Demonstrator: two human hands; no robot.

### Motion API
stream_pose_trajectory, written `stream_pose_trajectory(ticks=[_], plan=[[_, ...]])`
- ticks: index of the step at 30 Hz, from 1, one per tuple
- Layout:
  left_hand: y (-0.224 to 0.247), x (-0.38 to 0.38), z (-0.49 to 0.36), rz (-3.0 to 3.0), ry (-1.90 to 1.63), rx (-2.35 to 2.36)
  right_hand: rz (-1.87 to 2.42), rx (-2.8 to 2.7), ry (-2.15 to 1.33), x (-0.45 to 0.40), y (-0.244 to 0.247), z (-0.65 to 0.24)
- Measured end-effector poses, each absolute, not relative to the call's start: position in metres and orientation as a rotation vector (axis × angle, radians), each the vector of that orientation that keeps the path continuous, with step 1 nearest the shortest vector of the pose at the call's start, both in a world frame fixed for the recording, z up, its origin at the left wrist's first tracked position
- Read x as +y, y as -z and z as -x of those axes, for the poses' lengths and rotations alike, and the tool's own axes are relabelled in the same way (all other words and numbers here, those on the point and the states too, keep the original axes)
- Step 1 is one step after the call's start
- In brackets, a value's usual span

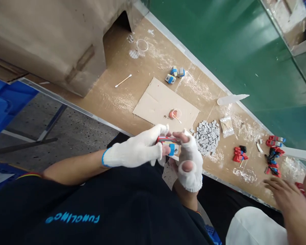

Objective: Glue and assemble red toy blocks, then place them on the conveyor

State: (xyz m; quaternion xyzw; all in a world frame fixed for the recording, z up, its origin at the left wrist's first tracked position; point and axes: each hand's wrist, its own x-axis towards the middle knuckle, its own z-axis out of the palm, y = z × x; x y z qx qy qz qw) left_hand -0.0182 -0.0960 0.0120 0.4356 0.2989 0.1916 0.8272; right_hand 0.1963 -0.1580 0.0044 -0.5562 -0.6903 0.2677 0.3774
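Observation:
Above the table's near edge, a small red, blue and grey plastic toy part (171,148) is held between both hands. My left hand (136,147), in a white glove with bare fingertips, grips it from the left. My right hand (191,160), gloved the same way, has its fingers closed on the right side of the part. Fingers cover much of it. Just beyond lies a cardboard sheet (155,98) bearing a small cup of reddish stuff (172,114) with a cotton swab (177,119) in it. A heap of small grey plastic pieces (207,137) lies to the right.
Several blue-and-grey parts (170,79) sit behind the sheet. A lone swab (123,81) and clear ring (142,45) lie left, near a large cardboard box (53,41). Rightward are a swab packet (226,127), red parts (239,154) and another person's hand (287,194).

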Motion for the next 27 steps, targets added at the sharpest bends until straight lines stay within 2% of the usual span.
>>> stream_pose_trajectory(ticks=[3, 6, 13, 20, 27], plan=[[-0.014, -0.098, 0.025, -1.309, -0.473, 0.732, 1.329, -1.424, -0.697, -0.165, 0.001, -0.182], [-0.009, -0.102, 0.023, -1.489, -0.480, 0.599, 1.267, -1.198, -0.795, -0.169, 0.000, -0.164], [0.006, -0.115, 0.012, -1.574, -0.521, 0.561, 1.346, -1.196, -0.675, -0.169, -0.004, -0.151], [0.007, -0.115, 0.011, -1.628, -0.423, 0.537, 1.216, -1.231, -0.668, -0.170, 0.000, -0.157], [0.001, -0.113, 0.007, -1.716, -0.442, 0.567, 1.302, -1.247, -0.652, -0.173, 0.002, -0.159]])
